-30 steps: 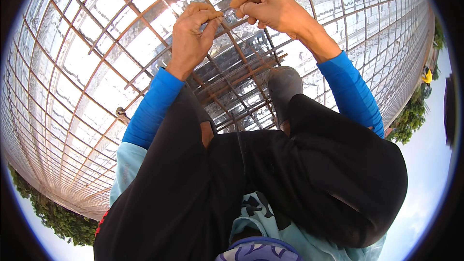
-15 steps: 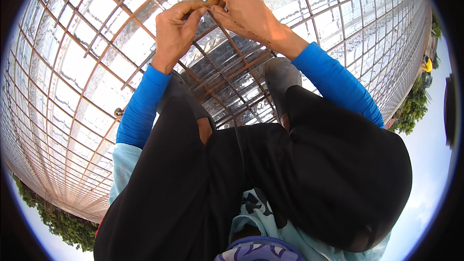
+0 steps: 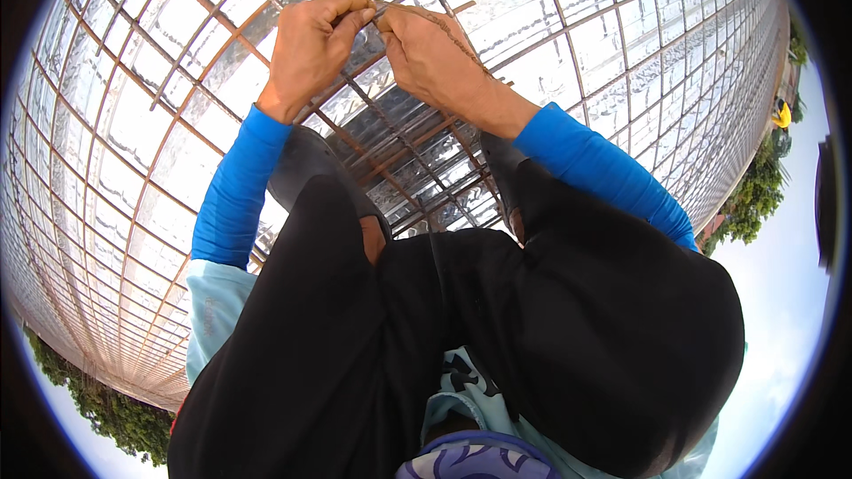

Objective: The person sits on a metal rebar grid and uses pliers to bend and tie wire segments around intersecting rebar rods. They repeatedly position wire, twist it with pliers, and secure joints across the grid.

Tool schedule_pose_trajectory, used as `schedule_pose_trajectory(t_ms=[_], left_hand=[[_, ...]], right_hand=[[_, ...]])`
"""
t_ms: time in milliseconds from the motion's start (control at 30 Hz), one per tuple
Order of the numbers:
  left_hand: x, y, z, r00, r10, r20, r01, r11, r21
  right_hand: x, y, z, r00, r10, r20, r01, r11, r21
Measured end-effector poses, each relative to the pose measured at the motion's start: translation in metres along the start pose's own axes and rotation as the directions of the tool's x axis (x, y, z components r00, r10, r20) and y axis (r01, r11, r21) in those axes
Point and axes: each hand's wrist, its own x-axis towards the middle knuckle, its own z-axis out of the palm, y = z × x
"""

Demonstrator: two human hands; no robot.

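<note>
My left hand (image 3: 311,49) and my right hand (image 3: 430,53) meet at the top middle, both pinching a thin tie wire (image 3: 380,11) over a crossing of rusty rebars (image 3: 390,146). The bars form a wide grid (image 3: 142,151) laid above shiny silver sheeting (image 3: 550,27). Both arms wear blue sleeves. I squat on the grid, my knees in black trousers filling the lower picture, and my dark shoes (image 3: 306,164) rest on the bars below my hands.
The rebar grid stretches far to the left, right and back. Green trees (image 3: 754,200) stand past its right edge and more at the lower left. A small yellow object (image 3: 781,113) sits at the far right edge. Sky shows at the right.
Both hands have shifted left and farther up along the bars, staying together on the wire. My view has swung with them.
</note>
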Motion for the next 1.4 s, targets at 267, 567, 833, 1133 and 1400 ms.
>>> schedule_pose_trajectory(t_ms=[267, 567, 833, 1133, 1400], left_hand=[[0.025, 0.012, -0.015, 0.937, 0.224, 0.267, -0.290, 0.927, 0.238], [0.039, 0.049, -0.005, 0.798, 0.061, 0.600, -0.457, 0.710, 0.535], [-0.025, 0.063, -0.042, 0.994, -0.078, 0.083, 0.044, 0.933, 0.357], [-0.309, 0.028, -0.081, 0.616, -0.372, -0.694, 0.757, 0.523, 0.392], [-0.356, 0.007, -0.067, 0.431, -0.606, -0.669, 0.887, 0.421, 0.191]], right_hand=[[-0.018, -0.046, 0.016, 0.919, 0.393, 0.026, -0.373, 0.848, 0.377], [-0.016, -0.059, 0.027, 0.800, 0.547, 0.245, -0.516, 0.420, 0.747], [-0.019, -0.054, -0.025, 0.667, 0.561, 0.490, -0.731, 0.368, 0.574], [-0.016, -0.047, -0.048, 0.550, 0.204, 0.810, -0.707, 0.629, 0.322], [-0.012, -0.032, -0.113, 0.136, 0.177, 0.975, -0.795, 0.607, 0.001]])
